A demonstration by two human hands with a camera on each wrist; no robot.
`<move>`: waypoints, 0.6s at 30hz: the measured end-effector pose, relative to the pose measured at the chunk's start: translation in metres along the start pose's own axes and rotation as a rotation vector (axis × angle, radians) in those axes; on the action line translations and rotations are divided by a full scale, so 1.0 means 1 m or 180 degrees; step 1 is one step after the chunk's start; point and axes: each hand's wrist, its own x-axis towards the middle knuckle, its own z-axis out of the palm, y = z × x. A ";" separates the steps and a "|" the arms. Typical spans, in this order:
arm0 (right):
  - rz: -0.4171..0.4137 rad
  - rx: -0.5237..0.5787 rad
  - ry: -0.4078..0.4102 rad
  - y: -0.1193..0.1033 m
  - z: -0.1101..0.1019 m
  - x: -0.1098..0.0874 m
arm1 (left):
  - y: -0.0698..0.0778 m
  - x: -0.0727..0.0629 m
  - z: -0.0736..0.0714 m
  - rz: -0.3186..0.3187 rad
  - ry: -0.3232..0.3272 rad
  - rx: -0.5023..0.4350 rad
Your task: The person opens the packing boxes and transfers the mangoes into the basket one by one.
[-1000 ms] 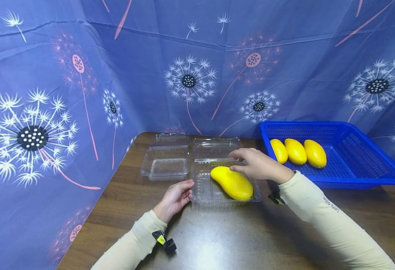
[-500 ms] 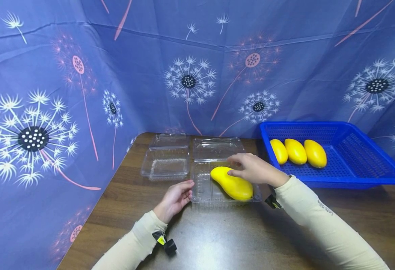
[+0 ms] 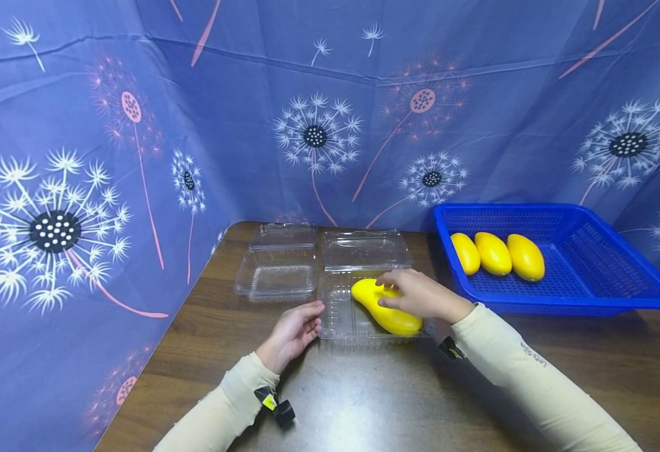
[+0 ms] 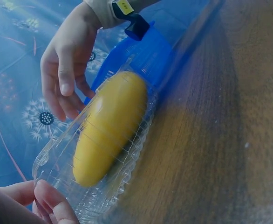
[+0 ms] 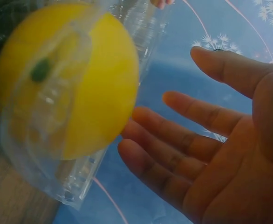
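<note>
A yellow mango [image 3: 389,314] lies aslant in the base of a clear plastic clamshell box [image 3: 337,319], whose lid is folded back away from me. At the box's left edge, my left hand [image 3: 292,334] holds the rim; in the left wrist view, the thumb and fingers [image 4: 55,198] pinch its corner. Above the mango hovers my right hand [image 3: 423,296], fingers spread and loosely bent, overlapping the fruit in the head view. The right wrist view has the right palm [image 5: 220,172] facing the mango's rounded end, with nothing gripped.
To the left stands a second clear clamshell box [image 3: 278,273], also unfolded. A blue plastic basket [image 3: 590,270] at the back right holds several yellow mangoes [image 3: 494,254]. A dandelion-print cloth [image 3: 319,56] hangs behind and left of the wooden table [image 3: 358,402].
My right hand has come down and slightly left, from the box's right side to over the mango. The left hand, the box and the mango stay put.
</note>
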 end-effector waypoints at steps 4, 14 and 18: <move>0.0033 -0.0097 0.0025 0.000 0.004 -0.001 | 0.000 0.000 0.000 -0.0013 0.0014 0.0015; 0.0361 -0.0214 -0.0051 -0.002 0.010 -0.002 | -0.001 0.000 0.000 -0.0001 0.0017 0.0005; 0.0440 -0.0283 -0.0150 -0.001 0.013 0.000 | -0.001 0.000 0.000 -0.0012 0.0042 0.0003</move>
